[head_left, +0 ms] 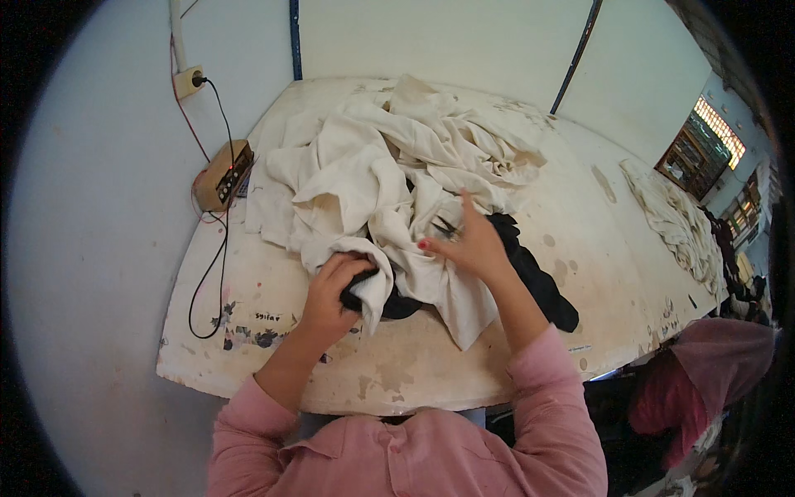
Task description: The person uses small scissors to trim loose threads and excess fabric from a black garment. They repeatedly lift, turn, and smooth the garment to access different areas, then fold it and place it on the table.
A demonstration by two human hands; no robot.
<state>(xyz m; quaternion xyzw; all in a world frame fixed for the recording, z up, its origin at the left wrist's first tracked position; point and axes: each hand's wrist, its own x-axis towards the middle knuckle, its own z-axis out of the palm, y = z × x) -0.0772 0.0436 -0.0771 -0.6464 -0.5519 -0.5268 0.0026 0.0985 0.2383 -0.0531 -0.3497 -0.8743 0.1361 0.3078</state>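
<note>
My left hand (331, 294) is closed on the near edge of a cream cloth (377, 273), and black fabric (402, 306) shows under and beside its fingers. Small dark thread snips (445, 226) sit in my right hand (480, 247), between the thumb and the fingers, their blades apart. That hand is over the cream cloth, to the right of the left hand. A black cloth piece (534, 273) lies beneath and beyond my right wrist. Where the cream and black pieces join is hidden in the folds.
A large heap of cream cloth (439, 124) covers the back of the stained pale table (389, 377). On the left stands a brown box with knobs (224, 176), its black cord hanging down. More cloth (675, 224) lies at the far right, near another person (704, 373).
</note>
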